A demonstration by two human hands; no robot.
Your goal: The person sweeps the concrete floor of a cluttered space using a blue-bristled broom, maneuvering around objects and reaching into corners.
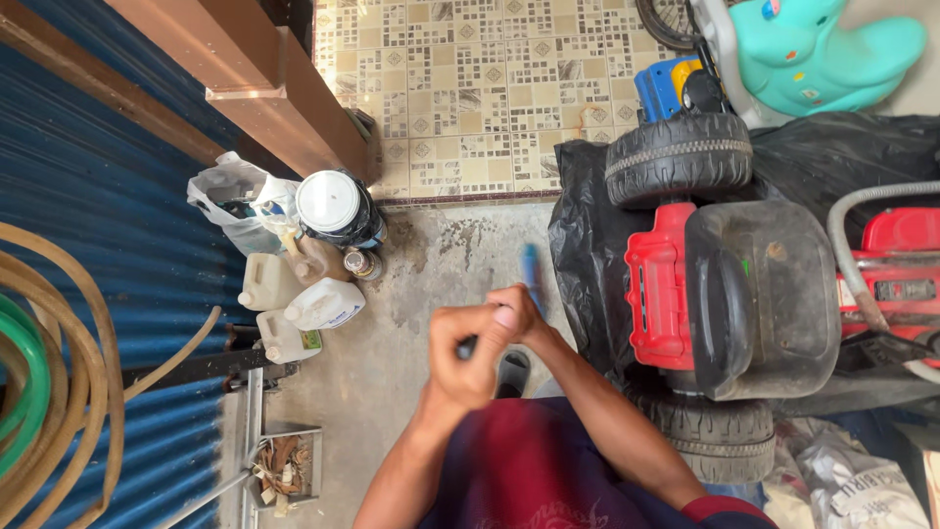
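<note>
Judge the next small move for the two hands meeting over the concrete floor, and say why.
Probably keep both hands together and finish working the blurred blue tool. The left hand is closed around something dark, the right hand presses against it, and the blue piece sticks out beyond the fingers. Motion blur hides whether it is seated, so steadying the grip seems the safest next step.

Your hands close on a smooth blue plastic tool [530,274] above rough, stained concrete floor [431,264]. At the floor's left edge you see milky matt plastic jugs [323,304] against ribbed painted metal sheeting [108,225]. At its far edge lie glossy patterned tiles [490,78]. To your right, the toy car [725,294] shows dusty matt plastic and crinkled glossy black plastic sheeting [578,255].
</note>
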